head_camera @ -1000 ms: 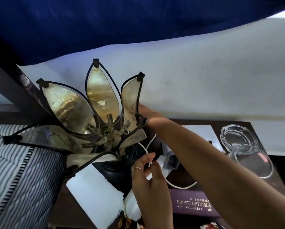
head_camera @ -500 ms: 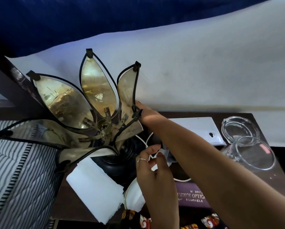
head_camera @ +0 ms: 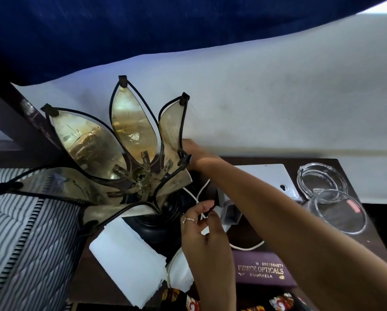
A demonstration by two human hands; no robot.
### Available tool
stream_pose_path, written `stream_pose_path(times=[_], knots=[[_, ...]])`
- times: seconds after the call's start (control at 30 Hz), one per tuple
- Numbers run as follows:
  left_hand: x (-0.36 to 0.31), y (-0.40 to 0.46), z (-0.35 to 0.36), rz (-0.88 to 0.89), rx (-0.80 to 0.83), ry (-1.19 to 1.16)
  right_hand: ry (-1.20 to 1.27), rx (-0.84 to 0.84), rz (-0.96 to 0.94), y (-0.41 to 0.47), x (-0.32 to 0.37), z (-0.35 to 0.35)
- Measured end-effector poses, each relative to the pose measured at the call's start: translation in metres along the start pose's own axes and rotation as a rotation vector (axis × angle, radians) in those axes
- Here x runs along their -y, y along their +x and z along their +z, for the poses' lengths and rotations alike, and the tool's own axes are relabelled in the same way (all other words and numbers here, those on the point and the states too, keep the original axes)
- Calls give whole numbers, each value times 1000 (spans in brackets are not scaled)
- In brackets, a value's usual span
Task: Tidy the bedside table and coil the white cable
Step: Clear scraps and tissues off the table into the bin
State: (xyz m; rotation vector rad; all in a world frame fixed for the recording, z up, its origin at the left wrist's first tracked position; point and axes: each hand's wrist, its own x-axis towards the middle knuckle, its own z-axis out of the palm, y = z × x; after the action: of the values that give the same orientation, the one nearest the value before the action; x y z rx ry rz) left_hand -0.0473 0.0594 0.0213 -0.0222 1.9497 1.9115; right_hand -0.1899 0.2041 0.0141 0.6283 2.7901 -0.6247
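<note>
A thin white cable point(head_camera: 202, 187) runs down past the black base point(head_camera: 163, 223) of a lotus-shaped brass lamp point(head_camera: 132, 131) on the dark bedside table point(head_camera: 246, 232). It loops on the tabletop in front of a purple case. My left hand point(head_camera: 202, 230), wearing a ring, pinches the cable between thumb and fingers beside the lamp base. My right hand point(head_camera: 199, 154) reaches behind the lamp's right petal, which hides its fingers. The cable rises toward that wrist.
A torn white paper point(head_camera: 125, 261) lies left of the base. A grey adapter point(head_camera: 230, 213), a flat white box point(head_camera: 266, 176), a glass ashtray point(head_camera: 316, 178) and a glass lid point(head_camera: 338, 212) sit at right. The purple optician's case point(head_camera: 262, 270) lies in front. A striped pillow point(head_camera: 19, 232) is at left.
My left hand's fingers have closed tighter on the cable by the lamp base. My right hand stays behind the petal. The view has shifted slightly.
</note>
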Motion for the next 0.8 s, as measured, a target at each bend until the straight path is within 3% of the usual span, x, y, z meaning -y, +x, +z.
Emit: stream_pose_path(times=[0.17,0.37,0.53,0.67,0.8], knots=[[-3,-1,0,-4,-13,21,86,-110,17,-27,-3,-26],[-5,-19,8,77,33,73,144,-317,-14,-125,-44,-76],[-2,-37,5,101,56,118,510,-536,31,-264,-81,-99],[2,-49,0,-47,77,54,679,-698,211,-393,-137,-76],[4,-64,-7,-18,48,187,814,-722,579,-489,-213,-7]])
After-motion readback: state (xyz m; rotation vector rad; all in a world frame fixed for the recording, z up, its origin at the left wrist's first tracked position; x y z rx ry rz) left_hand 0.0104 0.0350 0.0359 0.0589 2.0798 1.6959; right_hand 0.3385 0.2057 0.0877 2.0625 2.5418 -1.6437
